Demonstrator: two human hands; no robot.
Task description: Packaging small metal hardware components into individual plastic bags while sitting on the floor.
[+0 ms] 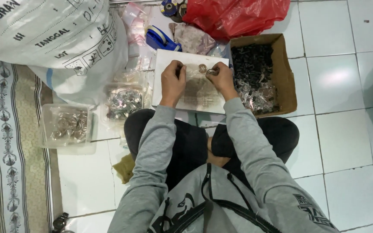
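White floor tiles (346, 129) lay under a white board (169, 58). Left hand (172, 82) pinched a clear bag (197, 84); right hand (221, 77) held a small metal ring (212, 71). Plastic tubs (67, 125) held many rings, so much seemed left

A person sits cross-legged on the white tiled floor (346, 142), both hands over a white board (169, 58) near its far edge: the left hand (172, 82) curled shut, the right hand (222, 77) pinching a small metal ring (212, 71). A cardboard box (286, 77) of dark parts touches the board's right edge (two clear tubs (46, 125) of metal rings lie left).
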